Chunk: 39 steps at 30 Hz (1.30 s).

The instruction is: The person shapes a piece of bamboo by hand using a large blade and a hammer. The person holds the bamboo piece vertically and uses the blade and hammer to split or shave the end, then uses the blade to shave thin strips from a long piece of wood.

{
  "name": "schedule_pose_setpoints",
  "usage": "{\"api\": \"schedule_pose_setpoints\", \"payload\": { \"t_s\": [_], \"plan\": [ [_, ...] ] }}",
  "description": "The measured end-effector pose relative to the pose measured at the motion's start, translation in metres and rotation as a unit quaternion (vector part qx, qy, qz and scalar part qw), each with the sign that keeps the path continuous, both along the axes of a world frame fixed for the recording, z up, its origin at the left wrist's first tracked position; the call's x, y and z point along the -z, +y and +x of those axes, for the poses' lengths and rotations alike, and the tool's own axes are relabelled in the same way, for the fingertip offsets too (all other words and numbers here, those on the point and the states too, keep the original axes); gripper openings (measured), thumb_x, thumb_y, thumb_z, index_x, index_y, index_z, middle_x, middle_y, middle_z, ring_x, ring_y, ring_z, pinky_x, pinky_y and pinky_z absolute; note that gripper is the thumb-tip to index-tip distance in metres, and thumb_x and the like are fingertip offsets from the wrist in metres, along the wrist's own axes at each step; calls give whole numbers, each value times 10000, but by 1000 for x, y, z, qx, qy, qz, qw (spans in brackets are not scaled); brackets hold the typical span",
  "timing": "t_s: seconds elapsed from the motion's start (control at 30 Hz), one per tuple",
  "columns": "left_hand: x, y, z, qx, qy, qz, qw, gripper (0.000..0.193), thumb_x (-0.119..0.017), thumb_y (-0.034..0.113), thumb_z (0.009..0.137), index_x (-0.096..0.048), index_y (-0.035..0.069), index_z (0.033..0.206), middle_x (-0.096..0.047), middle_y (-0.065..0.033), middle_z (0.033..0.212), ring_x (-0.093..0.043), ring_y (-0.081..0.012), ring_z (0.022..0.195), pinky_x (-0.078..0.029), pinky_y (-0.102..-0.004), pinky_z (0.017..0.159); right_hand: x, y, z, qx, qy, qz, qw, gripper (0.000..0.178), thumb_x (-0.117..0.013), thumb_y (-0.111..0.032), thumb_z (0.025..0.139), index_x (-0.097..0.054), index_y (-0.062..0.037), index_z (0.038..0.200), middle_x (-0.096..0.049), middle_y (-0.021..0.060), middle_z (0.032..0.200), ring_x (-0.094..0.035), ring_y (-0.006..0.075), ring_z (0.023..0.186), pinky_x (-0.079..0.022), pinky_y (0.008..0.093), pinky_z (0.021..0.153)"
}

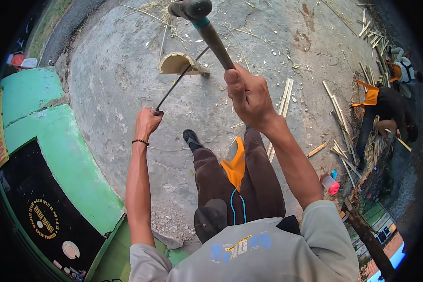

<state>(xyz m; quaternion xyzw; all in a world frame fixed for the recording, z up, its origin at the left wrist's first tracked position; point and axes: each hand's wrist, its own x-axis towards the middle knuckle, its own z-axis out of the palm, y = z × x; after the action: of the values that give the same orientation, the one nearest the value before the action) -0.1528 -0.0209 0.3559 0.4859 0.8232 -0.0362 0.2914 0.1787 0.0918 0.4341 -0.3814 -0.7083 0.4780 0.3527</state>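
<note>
My right hand point(253, 91) is closed round the wooden handle of a hammer point(216, 43), raised high in front of me. Its dark head and teal band are at the top of the view. Further left and lower, my left hand point(148, 121) grips a long, thin dark blade point(173, 88) that looks edge-on. The blade slants up and to the right, across the upper end of a half-round piece of split bamboo point(176, 64). That bamboo stands on the concrete beyond my left hand. The hammer head is apart from the blade.
An orange plastic chair point(235, 167) shows between my legs. Pale bamboo strips point(338, 113) and chips litter the concrete point(127, 84). A person point(392, 110) bends over at the right, with another beyond. A container with a pinkish-red end point(332, 187) lies nearby. Green-painted masonry point(75, 155) borders the left.
</note>
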Motion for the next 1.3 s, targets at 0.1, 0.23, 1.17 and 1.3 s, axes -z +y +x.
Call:
{"api": "schedule_pose_setpoints", "payload": {
  "t_s": [0.1,0.23,1.17,1.3],
  "plan": [
    [-2,2,-1,-20,24,-4,1000,349,-615,305,829,-669,-38,792,-621,-296,765,-621,-498,767,-492,-505,644,22,0,-14,10,-69,-21,997,534,-413,-439,1066,-545,3,797,-522,189,570,-501,386,487,-417,463,501],
    [-1,7,-3,-14,30,23,999,362,-612,321,831,-667,-33,775,-612,-299,759,-618,-496,760,-489,-493,634,31,15,-24,7,-227,-84,970,554,-416,-453,1063,-547,11,790,-522,198,583,-500,403,513,-432,469,530],
    [23,1,-4,-35,10,4,999,381,-672,300,782,-601,-70,724,-549,-265,622,-611,-398,596,-464,-449,585,53,21,-17,-3,-179,-115,977,622,-388,-527,1051,-540,9,774,-465,171,550,-454,323,496,-412,451,520],
    [50,-20,12,-53,-16,-6,998,382,-668,306,791,-605,-63,712,-558,-247,607,-578,-385,563,-457,-441,577,56,3,-5,38,-53,-105,992,633,-381,-530,1052,-538,11,763,-461,158,549,-426,282,470,-401,436,503]
  ]
}}
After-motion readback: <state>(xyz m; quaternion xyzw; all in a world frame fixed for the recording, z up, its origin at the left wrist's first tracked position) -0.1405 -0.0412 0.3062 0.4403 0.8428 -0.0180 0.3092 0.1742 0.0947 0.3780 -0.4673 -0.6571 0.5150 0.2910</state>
